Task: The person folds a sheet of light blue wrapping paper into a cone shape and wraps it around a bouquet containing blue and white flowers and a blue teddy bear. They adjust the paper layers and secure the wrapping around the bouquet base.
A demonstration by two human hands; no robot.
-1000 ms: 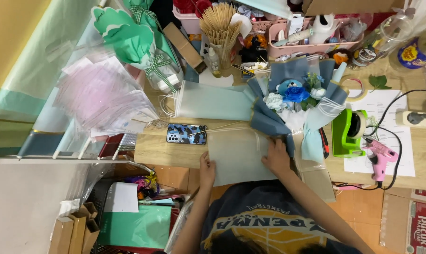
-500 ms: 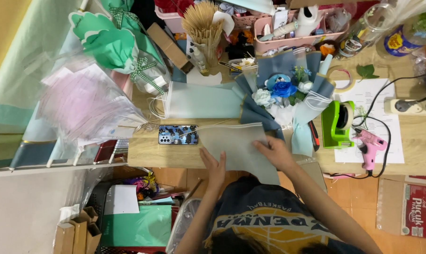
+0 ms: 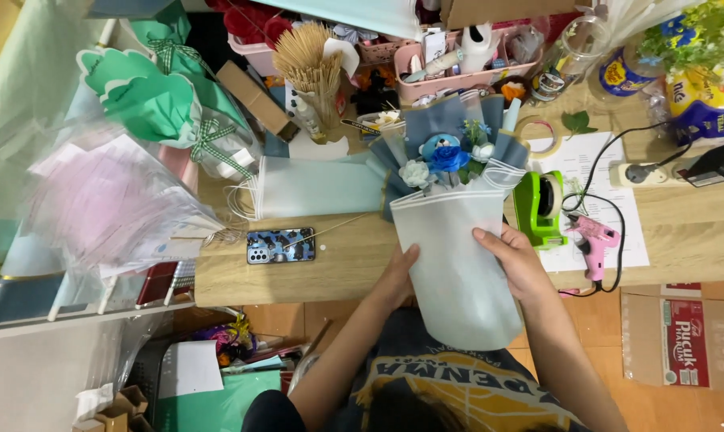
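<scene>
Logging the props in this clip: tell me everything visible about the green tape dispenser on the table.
The green tape dispenser is bright lime green, apparently plastic, with a roll of tape seated in its upper half. It stands on the wooden table, just right of the blue bouquet, and its base overlaps the edge of a white paper sheet. A pink glue gun lies close to its right. The right hand is just below it, not touching. Nothing holds it.

Both hands raised, forearms converging.
Left hand (image 3: 397, 276) flat, fingers extended; right hand (image 3: 515, 260) curled, thumb spread.
</scene>
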